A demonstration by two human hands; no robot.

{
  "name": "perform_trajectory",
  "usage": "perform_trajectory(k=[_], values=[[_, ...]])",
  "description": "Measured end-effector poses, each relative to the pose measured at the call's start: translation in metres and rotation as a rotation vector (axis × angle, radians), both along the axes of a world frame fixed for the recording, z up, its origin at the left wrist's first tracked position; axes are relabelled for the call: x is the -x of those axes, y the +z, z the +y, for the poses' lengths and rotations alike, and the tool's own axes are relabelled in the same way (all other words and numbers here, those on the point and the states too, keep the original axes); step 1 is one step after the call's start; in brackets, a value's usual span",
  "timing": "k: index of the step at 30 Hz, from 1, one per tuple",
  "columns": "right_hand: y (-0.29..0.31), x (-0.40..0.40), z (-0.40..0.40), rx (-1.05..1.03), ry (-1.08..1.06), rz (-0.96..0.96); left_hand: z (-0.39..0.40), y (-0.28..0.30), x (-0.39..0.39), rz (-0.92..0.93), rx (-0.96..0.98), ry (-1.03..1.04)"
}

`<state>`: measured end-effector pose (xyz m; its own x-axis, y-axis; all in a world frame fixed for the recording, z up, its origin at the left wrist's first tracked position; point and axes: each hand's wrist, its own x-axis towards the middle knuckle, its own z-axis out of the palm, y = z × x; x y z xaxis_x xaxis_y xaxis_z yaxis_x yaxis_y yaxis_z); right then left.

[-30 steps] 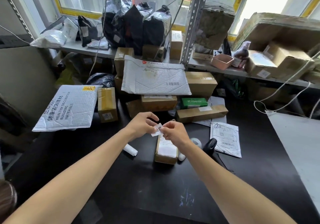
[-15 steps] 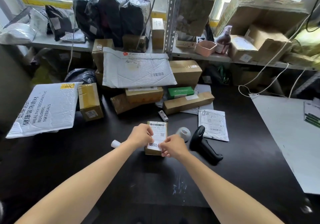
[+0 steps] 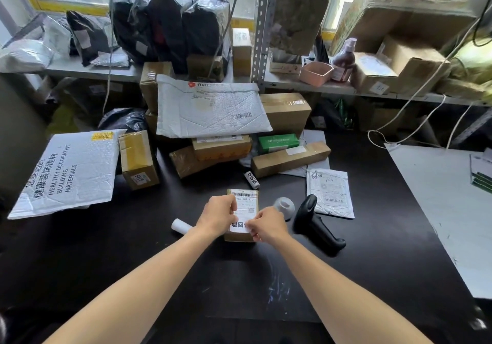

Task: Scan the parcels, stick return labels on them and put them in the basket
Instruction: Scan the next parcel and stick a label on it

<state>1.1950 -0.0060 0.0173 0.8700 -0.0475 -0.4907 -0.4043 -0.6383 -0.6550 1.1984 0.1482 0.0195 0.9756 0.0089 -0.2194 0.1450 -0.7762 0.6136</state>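
Note:
A small brown cardboard parcel (image 3: 246,196) with a white shipping label lies on the black table (image 3: 133,258) in front of me. A white return label (image 3: 239,224) with black characters lies on the parcel's near end. My left hand (image 3: 219,217) pinches the label's left edge against the parcel. My right hand (image 3: 267,226) pinches its right edge. A black handheld scanner (image 3: 315,223) lies just right of my right hand. A loose return label strip (image 3: 252,180) rests beyond the parcel. No basket is in view.
A white roll (image 3: 181,226) lies left of my left hand, a white roll core (image 3: 285,205) right of the parcel. A white mailer (image 3: 330,193), a long box (image 3: 290,158), stacked boxes and padded envelopes (image 3: 210,109) crowd the table's far side. A white board (image 3: 447,210) covers the right.
The hands came down from mid-air, where they held the small label, onto the parcel. The label now lies flat on the parcel's near end under both hands.

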Motion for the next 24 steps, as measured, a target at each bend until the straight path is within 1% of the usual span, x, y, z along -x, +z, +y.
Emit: perform_trajectory(k=[3, 4, 5, 6, 8, 11, 13, 15, 18, 20, 22, 24], values=[[-0.001, -0.002, -0.001, 0.158, 0.036, 0.011, -0.005, 0.001, -0.001, 0.011, -0.157, -0.058], [-0.001, -0.002, -0.004, 0.184, 0.036, 0.029, -0.006, 0.001, -0.001, 0.019, -0.203, -0.055], [-0.001, -0.002, -0.006, 0.173, 0.028, 0.059, -0.007, 0.000, -0.002, 0.043, -0.210, -0.035], [-0.001, -0.001, -0.009, 0.139, 0.016, 0.095, -0.007, -0.002, -0.002, 0.074, -0.164, -0.005], [-0.003, 0.000, -0.012, 0.077, 0.005, 0.146, -0.004, -0.007, 0.000, 0.116, -0.012, 0.068], [-0.007, 0.000, -0.008, 0.012, 0.002, 0.161, 0.004, -0.014, 0.000, 0.137, 0.068, 0.110], [-0.006, 0.000, -0.007, 0.017, 0.029, 0.156, 0.010, -0.018, -0.001, 0.172, 0.140, 0.142], [-0.005, -0.001, -0.005, 0.042, 0.066, 0.165, 0.014, -0.018, 0.000, 0.177, 0.156, 0.109], [-0.007, -0.001, -0.003, 0.073, 0.109, 0.145, 0.019, -0.018, 0.005, 0.175, 0.170, -0.010], [-0.007, 0.001, -0.002, 0.059, 0.147, 0.123, 0.022, -0.020, 0.008, 0.204, 0.200, -0.068], [-0.005, 0.001, -0.005, 0.025, 0.235, 0.130, 0.024, -0.024, 0.012, 0.236, 0.201, -0.105], [-0.002, 0.001, -0.009, 0.010, 0.322, 0.135, 0.025, -0.028, 0.015, 0.224, 0.170, -0.100]])
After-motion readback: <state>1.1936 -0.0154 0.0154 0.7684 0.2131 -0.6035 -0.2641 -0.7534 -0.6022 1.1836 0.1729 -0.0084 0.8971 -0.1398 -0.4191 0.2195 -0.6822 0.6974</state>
